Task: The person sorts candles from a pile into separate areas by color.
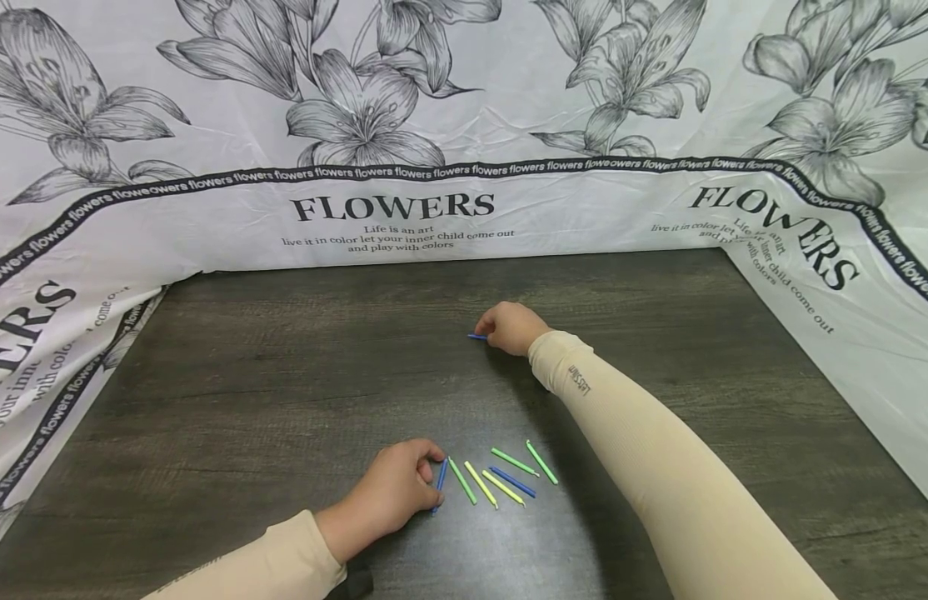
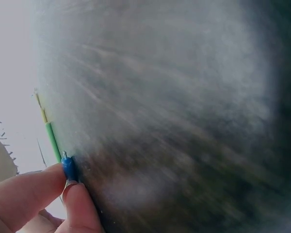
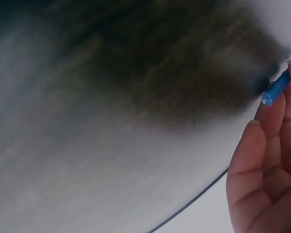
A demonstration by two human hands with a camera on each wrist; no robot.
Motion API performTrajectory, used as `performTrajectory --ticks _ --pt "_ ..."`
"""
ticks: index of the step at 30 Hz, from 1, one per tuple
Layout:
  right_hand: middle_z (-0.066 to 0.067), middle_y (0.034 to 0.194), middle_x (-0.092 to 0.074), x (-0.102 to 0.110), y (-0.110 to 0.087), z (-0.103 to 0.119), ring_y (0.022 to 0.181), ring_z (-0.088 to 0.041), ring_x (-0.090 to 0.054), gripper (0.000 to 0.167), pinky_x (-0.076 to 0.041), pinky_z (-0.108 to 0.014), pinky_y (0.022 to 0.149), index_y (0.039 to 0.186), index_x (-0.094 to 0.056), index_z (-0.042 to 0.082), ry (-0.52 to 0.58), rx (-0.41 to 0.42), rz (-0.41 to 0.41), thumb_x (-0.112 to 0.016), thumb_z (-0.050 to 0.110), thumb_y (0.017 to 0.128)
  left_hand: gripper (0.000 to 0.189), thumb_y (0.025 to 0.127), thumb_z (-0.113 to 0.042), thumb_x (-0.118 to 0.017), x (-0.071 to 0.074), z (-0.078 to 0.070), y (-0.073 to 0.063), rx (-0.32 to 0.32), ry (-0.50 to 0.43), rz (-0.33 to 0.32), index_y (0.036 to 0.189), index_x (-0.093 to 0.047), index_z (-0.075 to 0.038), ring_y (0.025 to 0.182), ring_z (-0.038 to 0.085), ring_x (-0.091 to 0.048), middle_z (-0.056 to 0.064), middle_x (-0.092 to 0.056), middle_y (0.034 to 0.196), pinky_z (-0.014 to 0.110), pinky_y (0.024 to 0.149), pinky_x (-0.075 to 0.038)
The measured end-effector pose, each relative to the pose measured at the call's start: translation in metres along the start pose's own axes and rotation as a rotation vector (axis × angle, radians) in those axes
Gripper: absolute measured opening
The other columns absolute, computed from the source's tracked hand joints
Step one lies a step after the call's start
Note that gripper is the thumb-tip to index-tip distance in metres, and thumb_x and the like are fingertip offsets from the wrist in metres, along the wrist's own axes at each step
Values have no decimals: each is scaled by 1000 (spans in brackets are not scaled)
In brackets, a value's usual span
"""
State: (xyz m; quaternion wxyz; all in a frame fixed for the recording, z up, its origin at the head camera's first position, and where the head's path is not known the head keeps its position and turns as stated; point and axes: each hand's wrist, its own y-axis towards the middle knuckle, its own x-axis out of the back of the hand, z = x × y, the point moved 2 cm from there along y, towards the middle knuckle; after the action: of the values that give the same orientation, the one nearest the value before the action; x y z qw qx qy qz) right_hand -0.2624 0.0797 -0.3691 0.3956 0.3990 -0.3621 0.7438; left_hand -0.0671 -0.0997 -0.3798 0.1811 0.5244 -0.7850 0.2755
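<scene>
At the front of the table my left hand pinches a thin blue candle between thumb and finger; its wick end shows in the left wrist view, where the blue candle sits between the fingertips. Farther back, my right hand holds another blue candle just at the tabletop. One end of that candle sticks out from the fingers in the right wrist view. Beside my left hand lie a green candle, two yellow candles, a loose blue candle and two more green candles.
The dark wood-grain table spreads under both hands. White cloth printed with flowers and lettering hangs along the back and both sides. My right forearm, in a cream sleeve, crosses over the table to the right of the loose candles.
</scene>
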Motion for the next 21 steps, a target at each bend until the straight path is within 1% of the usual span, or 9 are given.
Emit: performTrajectory --ticks 10,21 --pt "-6 108 -69 -1 2 1 102 -22 -62 27 -48 -39 89 111 -72 11 -28 -3 0 -61 2 89 38 70 6 -77 -1 -1 0 -1 11 -10 105 -64 3 59 14 -45 1 -49 69 26 52 -38" --pt "-7 108 -69 -3 2 3 100 -23 -63 27 -49 -39 87 111 -72 10 -30 -7 -2 -60 1 89 38 70 6 -77 -1 0 0 4 14 -8 106 -64 3 58 14 -44 1 -50 69 26 50 -37"
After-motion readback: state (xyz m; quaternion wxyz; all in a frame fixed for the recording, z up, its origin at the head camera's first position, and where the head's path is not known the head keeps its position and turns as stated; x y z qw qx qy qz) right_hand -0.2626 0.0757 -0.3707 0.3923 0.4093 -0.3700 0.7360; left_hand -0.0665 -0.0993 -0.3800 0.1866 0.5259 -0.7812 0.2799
